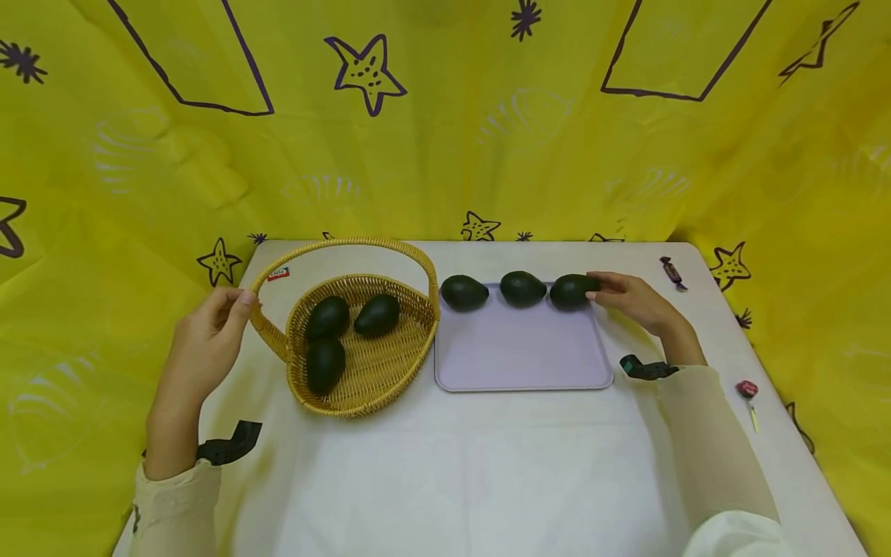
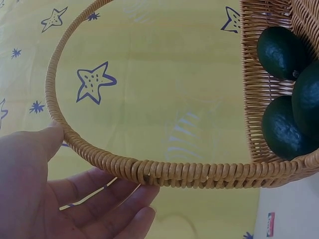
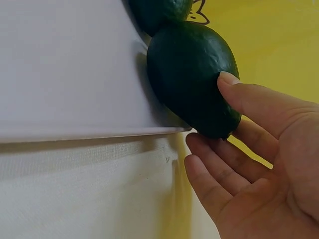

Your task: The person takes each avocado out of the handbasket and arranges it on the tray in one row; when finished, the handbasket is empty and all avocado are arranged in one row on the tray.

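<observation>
My left hand (image 1: 206, 336) pinches the arched handle (image 2: 164, 172) of a wicker basket (image 1: 379, 371) at its left side, thumb and fingertips against the woven cane. Three dark green avocados lie inside, one of them the pear-shaped avocado (image 1: 377, 316). To the right, a pale lilac tray (image 1: 522, 356) bears three more in a row along its far edge: the left avocado (image 1: 465, 293), the middle avocado (image 1: 523, 288) and the right avocado (image 1: 572, 292). My right hand (image 1: 636, 300) holds this last one by its narrow end, thumb on top (image 3: 192, 79).
A wrapped candy (image 1: 673, 274) lies at the far right of the white table (image 1: 459, 472), and a lollipop (image 1: 748, 398) near its right edge. Behind the basket handle is a small red and white wrapper (image 1: 278, 274). Yellow patterned cloth (image 1: 445, 155) surrounds the table.
</observation>
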`<control>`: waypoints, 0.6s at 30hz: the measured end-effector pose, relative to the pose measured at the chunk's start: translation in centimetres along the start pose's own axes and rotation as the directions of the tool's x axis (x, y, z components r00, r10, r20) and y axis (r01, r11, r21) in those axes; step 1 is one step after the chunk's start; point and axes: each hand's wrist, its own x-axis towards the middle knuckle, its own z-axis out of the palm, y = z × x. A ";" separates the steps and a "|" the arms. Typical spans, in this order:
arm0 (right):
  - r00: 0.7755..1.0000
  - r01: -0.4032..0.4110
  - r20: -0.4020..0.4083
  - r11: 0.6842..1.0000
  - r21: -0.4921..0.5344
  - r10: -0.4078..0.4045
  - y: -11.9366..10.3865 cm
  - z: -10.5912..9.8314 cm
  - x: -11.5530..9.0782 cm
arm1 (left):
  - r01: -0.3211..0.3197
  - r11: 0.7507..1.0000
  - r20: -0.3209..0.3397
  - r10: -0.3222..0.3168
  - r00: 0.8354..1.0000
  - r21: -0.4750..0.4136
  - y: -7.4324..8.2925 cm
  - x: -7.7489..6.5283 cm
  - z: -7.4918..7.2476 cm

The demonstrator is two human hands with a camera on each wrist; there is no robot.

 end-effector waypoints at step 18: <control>1.000 0.004 0.007 1.000 -0.014 -0.004 -0.7 0.0 -0.6 | 0.005 1.000 0.004 -0.005 1.000 0.000 -0.1 0.0 0.0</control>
